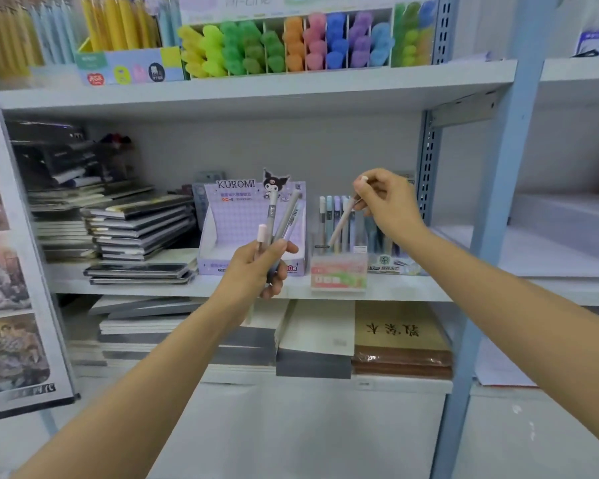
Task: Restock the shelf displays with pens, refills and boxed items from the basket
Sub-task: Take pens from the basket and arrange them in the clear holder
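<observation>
My left hand (256,267) grips a small bunch of pens (284,216) upright in front of the middle shelf: a pink one, a grey one and a lilac one. My right hand (384,202) pinches a beige pen (341,221) by its top end, tilted, with its lower tip down among the pastel pens in the clear display holder (339,271). Left of that holder stands a purple Kuromi display box (253,216), and its tray looks empty. The basket is out of view.
Stacks of dark notebooks (135,229) fill the left of the middle shelf (395,288). Highlighters in coloured rows (291,43) stand on the shelf above. Paper pads and a brown book (400,337) lie below. A blue upright post (491,209) bounds the bay on the right.
</observation>
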`<control>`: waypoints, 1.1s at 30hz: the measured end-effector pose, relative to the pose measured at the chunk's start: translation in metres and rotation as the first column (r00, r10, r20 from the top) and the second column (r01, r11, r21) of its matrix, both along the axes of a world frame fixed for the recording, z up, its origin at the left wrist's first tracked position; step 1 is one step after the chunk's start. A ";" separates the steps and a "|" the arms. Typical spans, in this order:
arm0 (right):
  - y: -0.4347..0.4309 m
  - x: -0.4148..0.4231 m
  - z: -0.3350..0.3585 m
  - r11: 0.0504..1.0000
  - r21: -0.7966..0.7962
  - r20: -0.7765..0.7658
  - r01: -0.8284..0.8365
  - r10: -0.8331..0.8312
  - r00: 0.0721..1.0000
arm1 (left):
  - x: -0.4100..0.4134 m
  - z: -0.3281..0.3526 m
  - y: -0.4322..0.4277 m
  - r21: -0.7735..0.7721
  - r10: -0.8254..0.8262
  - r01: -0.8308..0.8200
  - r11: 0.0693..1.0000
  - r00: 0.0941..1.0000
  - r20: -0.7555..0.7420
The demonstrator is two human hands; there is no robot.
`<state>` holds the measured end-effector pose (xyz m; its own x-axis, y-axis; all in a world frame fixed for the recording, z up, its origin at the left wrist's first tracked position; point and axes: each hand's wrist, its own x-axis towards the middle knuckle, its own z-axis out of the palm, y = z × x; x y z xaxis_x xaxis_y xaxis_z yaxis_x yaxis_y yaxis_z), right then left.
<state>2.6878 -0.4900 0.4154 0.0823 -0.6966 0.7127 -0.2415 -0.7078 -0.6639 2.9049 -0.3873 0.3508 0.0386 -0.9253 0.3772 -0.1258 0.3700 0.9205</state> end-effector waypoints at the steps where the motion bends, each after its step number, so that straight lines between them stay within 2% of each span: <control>1: -0.004 0.002 -0.001 1.000 0.006 -0.023 0.005 -0.005 1.000 | 0.001 0.001 -0.004 0.002 -0.005 0.005 1.000 1.000 -0.002; 4: -0.013 0.010 -0.005 1.000 0.018 -0.069 0.000 0.001 0.998 | 0.002 0.002 -0.016 -0.005 -0.011 0.011 1.000 1.000 0.006; 9: -0.025 0.015 -0.011 1.000 0.009 -0.231 -0.005 0.007 0.973 | 0.004 0.000 -0.026 -0.023 -0.019 0.019 1.000 1.000 -0.001; 16: -0.031 0.018 -0.011 1.000 -0.011 -0.228 -0.021 0.018 0.974 | 0.001 -0.003 -0.028 0.002 -0.045 0.045 0.999 0.999 0.020; 23: -0.034 0.022 -0.015 0.968 -0.193 -0.308 0.160 -0.214 0.927 | -0.004 -0.002 -0.022 0.016 -0.050 0.049 0.999 0.997 0.067; 28: -0.028 0.021 -0.012 0.977 -0.127 -0.403 0.172 -0.209 0.891 | -0.008 0.000 -0.017 0.023 -0.054 0.052 0.998 0.993 0.100; 30: -0.020 0.019 -0.007 0.990 -0.091 -0.335 0.106 -0.131 0.933 | -0.008 0.001 -0.014 0.024 -0.052 0.050 0.998 0.990 0.128; 33: -0.003 0.017 0.000 0.991 0.058 -0.093 -0.122 0.127 0.988 | -0.009 0.003 -0.010 0.037 -0.056 0.051 0.998 0.985 0.166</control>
<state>2.7043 -0.4929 0.4151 0.2372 -0.7122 0.6607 -0.2181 -0.7018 -0.6782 2.8954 -0.3973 0.3537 -0.0722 -0.9363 0.3437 -0.2590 0.3504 0.9001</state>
